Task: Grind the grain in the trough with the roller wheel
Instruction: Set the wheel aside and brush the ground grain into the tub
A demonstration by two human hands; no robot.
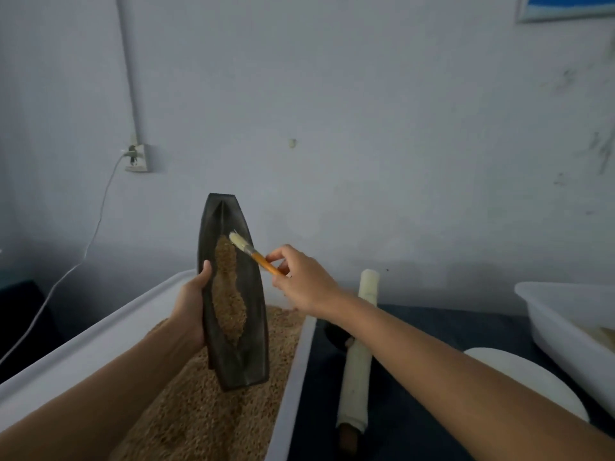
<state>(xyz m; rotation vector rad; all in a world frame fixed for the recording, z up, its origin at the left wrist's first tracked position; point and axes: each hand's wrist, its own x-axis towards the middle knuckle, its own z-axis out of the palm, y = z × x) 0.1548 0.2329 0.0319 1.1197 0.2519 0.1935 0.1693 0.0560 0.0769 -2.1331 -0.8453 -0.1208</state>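
Note:
A dark boat-shaped trough (254,331) is held tilted above a white tub of grain. My left hand (191,307) grips its left edge, thumb on the rim. A brown strip of ground grain (228,294) lies along the trough's groove. My right hand (299,277) pinches an orange-handled brush (253,254); its pale bristles touch the trough's inner wall near the top of the grain strip. The roller wheel (357,354), a dark disc on a long axle wrapped in white, lies on the dark table under my right forearm.
The large white tub (100,334) full of loose grain takes up the lower left. A second white tub (565,324) stands at the right edge, with a white round lid or plate (532,387) before it. A wall socket (138,158) with a cable is on the wall at left.

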